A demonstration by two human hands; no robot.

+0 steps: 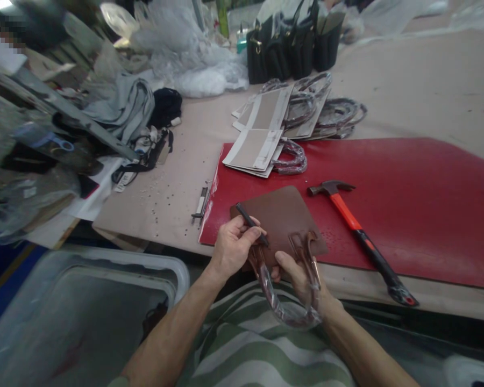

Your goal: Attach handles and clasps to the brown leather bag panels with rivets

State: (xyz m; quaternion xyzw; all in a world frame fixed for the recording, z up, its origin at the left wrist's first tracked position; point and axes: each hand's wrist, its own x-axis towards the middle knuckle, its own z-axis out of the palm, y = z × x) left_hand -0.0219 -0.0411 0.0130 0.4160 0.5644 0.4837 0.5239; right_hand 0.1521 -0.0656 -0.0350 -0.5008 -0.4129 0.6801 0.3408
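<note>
A brown leather bag panel (284,212) lies partly on the red mat, its near edge toward me. Attached at that edge is a curved brown handle (271,293) wrapped in clear plastic, which hangs over my lap. My left hand (234,244) is closed round a dark, slim, pen-like tool (247,216). The tool's lower end meets the panel close to the left handle base; its exact kind is unclear. My right hand (296,274) grips the panel's near edge between the two handle bases, thumb on top. Its other fingers are mostly hidden underneath.
A claw hammer (347,212) rests on the red mat (407,199) to the right. Behind are stacked panels with wrapped handles (262,148) and several dark bags (282,51). Slim metal tools (200,205) lie left of the mat. A plastic bin (105,258) stands at lower left.
</note>
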